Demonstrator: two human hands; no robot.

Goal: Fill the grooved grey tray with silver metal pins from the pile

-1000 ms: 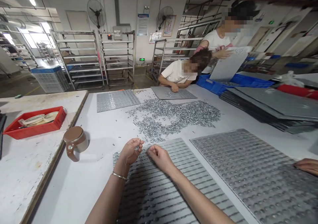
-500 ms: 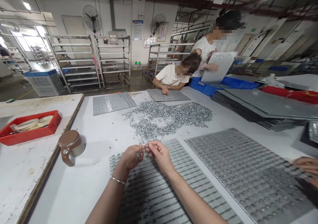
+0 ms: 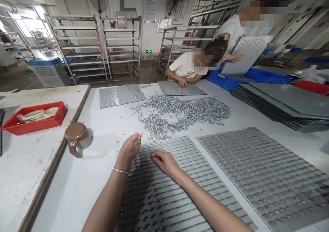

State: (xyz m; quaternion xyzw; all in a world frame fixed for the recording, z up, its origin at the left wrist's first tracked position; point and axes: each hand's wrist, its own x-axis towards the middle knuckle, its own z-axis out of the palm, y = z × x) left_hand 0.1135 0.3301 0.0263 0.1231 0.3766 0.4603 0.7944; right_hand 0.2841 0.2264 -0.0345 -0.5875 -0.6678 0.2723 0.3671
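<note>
My left hand (image 3: 131, 145), with a silver bangle on the wrist, is raised above the far left corner of a grey board (image 3: 177, 177). Its fingers curl around a few small silvery oval pieces (image 3: 135, 141). My right hand (image 3: 166, 161) is lower, its fingertips pinched together against the board's surface near the far edge; whatever lies between them is hidden. Rows of small dark ovals line this board. Just beyond it spreads a loose heap of small silvery ovals (image 3: 190, 112) on the white table (image 3: 102, 184).
To the right lies another grey board (image 3: 257, 173) with rows of ovals. A brown-lidded mug (image 3: 79, 137) stands left, near a red tray (image 3: 38, 127). Stacked boards (image 3: 280, 105) and a blue crate (image 3: 223, 82) are back right. Two people work across the table.
My hands, together before, are now apart. The right has come down onto the board; the left has drawn away to the left and up. The view has tilted down. A co-worker's hand at right is gone.
</note>
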